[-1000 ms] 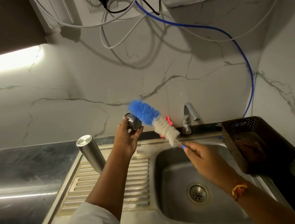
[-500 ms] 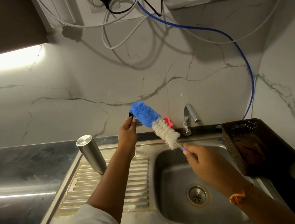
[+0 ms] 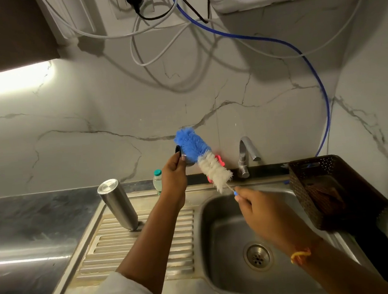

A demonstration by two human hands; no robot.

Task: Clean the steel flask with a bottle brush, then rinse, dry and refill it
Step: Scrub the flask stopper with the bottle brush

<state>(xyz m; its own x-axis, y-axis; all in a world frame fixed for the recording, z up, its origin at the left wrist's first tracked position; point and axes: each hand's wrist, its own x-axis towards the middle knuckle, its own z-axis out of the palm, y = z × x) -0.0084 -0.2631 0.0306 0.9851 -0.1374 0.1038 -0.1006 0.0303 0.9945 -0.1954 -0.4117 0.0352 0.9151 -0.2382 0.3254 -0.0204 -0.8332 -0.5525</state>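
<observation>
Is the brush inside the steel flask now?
No, the brush is against the cap in the left hand; the flask stands apart on the drainboard.

Left hand [image 3: 173, 172] holds the flask cap [image 3: 181, 153] against the bottle brush [image 3: 203, 157], gripped by the right hand [image 3: 261, 207].

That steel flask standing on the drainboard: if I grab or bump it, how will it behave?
The steel flask is tall and narrow and stands on the ribbed drainboard, so a sideways bump would probably tip it. Being round, it would likely then roll. Its polished wall looks smooth, so it may be slippery if wet. It should feel rigid.
</observation>
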